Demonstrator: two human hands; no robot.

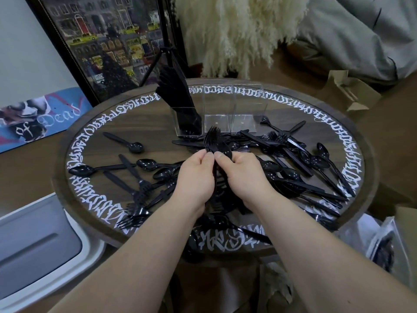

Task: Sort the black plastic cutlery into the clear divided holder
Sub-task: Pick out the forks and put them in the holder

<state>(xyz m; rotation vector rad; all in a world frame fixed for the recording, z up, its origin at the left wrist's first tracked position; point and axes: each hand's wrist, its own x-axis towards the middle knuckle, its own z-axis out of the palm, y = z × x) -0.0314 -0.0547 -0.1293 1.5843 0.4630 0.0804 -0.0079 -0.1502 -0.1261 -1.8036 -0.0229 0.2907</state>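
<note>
Forks (213, 137): a small bunch held at table centre, tines up toward 12, handles running down between the palms.
Left hand (195, 177): fingers curled round the handles, thumb pinching.
Right hand (242, 175): likewise pinching the same bunch from the other side.
Holder (225, 109): at 12 from the grip, near; left cell packed with cutlery, middle and right cells bare.
Nearer hand: about equal, I judge.
Room: straight path to 12 looks open above the loose cutlery (293, 159); spoon (126, 142) at 10.
Table (94, 123): round, lettered rim.
</note>
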